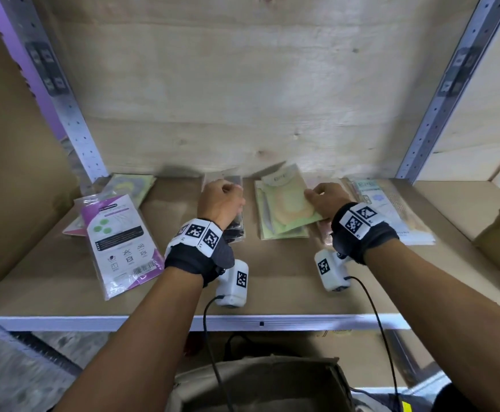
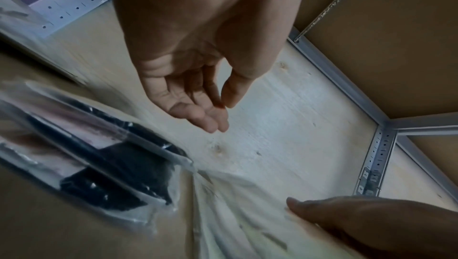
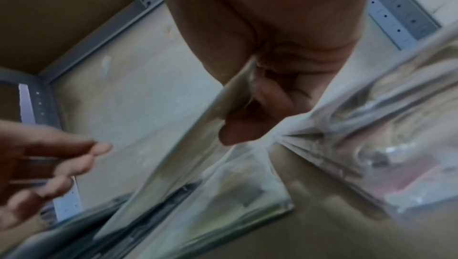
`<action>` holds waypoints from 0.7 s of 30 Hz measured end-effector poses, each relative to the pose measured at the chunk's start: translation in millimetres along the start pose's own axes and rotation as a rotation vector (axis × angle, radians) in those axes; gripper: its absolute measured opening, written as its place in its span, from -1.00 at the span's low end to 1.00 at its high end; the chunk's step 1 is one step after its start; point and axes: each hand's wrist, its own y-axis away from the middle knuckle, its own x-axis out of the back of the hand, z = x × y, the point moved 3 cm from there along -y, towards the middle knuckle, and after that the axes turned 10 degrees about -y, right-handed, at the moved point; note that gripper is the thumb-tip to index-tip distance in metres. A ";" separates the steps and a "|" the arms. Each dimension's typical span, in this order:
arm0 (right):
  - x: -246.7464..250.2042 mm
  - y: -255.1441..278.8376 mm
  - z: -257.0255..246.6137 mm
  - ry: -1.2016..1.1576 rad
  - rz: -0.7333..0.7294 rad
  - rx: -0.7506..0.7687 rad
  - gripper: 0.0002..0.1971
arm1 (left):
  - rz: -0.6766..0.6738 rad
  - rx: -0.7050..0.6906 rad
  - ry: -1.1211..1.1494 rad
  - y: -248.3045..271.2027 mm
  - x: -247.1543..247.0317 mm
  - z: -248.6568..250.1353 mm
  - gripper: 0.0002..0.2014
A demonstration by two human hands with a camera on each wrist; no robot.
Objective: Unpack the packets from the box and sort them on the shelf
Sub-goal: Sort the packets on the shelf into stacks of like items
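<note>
Nearest, below the shelf's front edge (image 1: 153,321), sits the open box (image 1: 260,382); what it holds is not visible. On the shelf, the left hand (image 1: 220,203) hangs over the dark packets (image 1: 236,230), fingers loosely curled and holding nothing, as the left wrist view shows. Right of that stack, the right hand (image 1: 327,200) pinches the edge of a green packet (image 1: 287,203) lying askew on the green stack (image 1: 272,233). Further right lies a pale stack (image 1: 391,209); left of the dark packets, the purple packets (image 1: 117,242). This looks like the sorting step: the green packet needs squaring onto its stack, then releasing.
</note>
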 end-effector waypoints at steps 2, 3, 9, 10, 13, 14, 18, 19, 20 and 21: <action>-6.0 -1.3 -4.5 0.107 -0.007 -0.009 -0.59 | 0.032 -0.003 0.036 -2.3 2.3 -0.4 -0.81; -9.3 -1.7 -6.7 0.158 -0.010 -0.016 -0.58 | 0.040 -0.006 0.046 -2.9 4.0 -0.2 -0.82; -27.2 0.7 -17.4 0.474 0.026 0.001 -0.54 | 0.053 -0.017 0.055 -0.1 16.2 -3.0 -0.82; -29.7 1.5 -18.5 0.515 0.032 0.011 -0.54 | 0.050 -0.014 0.048 -0.2 18.8 -4.0 -0.82; -39.6 2.8 -21.0 0.587 0.009 0.028 -0.38 | 0.032 -0.007 0.040 -1.6 26.9 -7.6 -0.81; -43.4 3.3 -21.7 0.602 -0.003 0.038 -0.31 | 0.029 -0.006 0.038 -1.9 29.0 -8.7 -0.81; -62.7 8.5 -21.3 0.634 -0.109 0.114 -0.30 | 0.041 -0.005 0.028 -1.1 37.8 -11.9 -0.81; -67.0 9.8 -18.4 0.635 -0.150 0.097 -0.30 | 0.042 -0.003 0.032 -0.7 39.5 -12.2 -0.81; -70.2 11.0 -15.6 0.638 -0.180 0.081 -0.29 | 0.044 -0.001 0.042 -0.1 41.1 -12.5 -0.82; -72.4 12.0 -13.9 0.641 -0.195 0.080 -0.29 | 0.047 -0.002 0.052 0.6 43.0 -12.5 -0.82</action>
